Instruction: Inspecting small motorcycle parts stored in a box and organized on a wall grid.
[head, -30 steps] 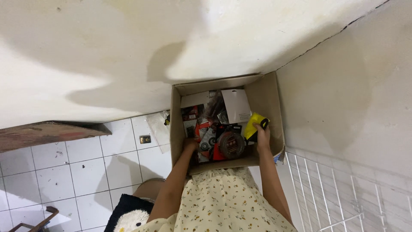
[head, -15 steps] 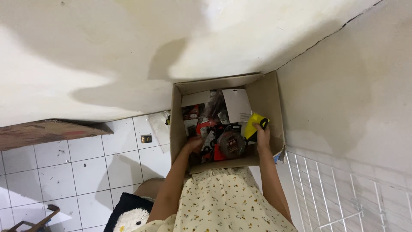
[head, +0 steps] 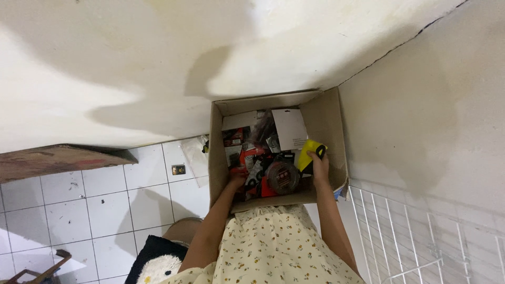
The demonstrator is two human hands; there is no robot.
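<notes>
Reaching into the cardboard box (head: 329, 126) by the wall, the right hand (head: 319, 167) wraps its fingers around a yellow packet (head: 309, 151). The left hand (head: 236, 181) digs among packets, fingers hidden, so I cannot tell.

hands: left (head: 238, 181), right (head: 319, 167) | in cardboard box (head: 329, 121); right grips yellow tool (head: 309, 153)

Left hand (head: 238, 181) half-buried among packages (head: 252, 158)

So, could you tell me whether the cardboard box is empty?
No, the cardboard box is crowded with packaged items, and both hands reach into it.
</notes>
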